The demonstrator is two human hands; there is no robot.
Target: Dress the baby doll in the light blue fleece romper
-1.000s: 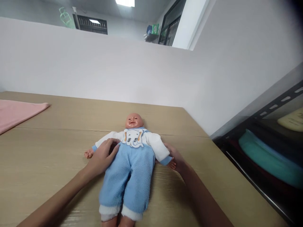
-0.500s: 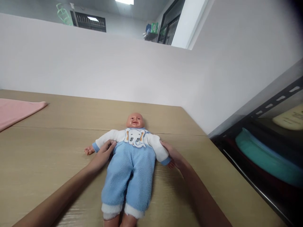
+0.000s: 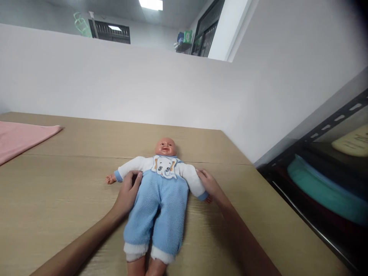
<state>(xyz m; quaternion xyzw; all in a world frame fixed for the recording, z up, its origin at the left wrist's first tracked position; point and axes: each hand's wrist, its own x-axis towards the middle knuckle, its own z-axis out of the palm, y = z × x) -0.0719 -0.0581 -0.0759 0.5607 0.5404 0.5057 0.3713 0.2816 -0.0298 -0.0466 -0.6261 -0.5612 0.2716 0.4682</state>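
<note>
A baby doll [image 3: 161, 195] lies on its back on the wooden table [image 3: 57, 191], head away from me. It wears a white top with an elephant patch and fluffy blue trousers. My left hand [image 3: 128, 193] rests against the doll's side under its arm, fingers curled onto the blue fabric. My right hand [image 3: 211, 186] lies at the doll's other arm, fingers touching the white sleeve near its blue cuff. Whether either hand actually grips the cloth is not clear.
A pink cloth [image 3: 20, 140] lies at the table's far left. A white partition wall [image 3: 143, 84] runs behind the table. At the right stands a dark metal shelf [image 3: 324, 153] with a teal cushion [image 3: 327, 191] and a yellow item on it.
My left hand slid from the doll's chest down to its side under the arm. My right hand shifted slightly along the sleeve. The doll stayed flat on the table.
</note>
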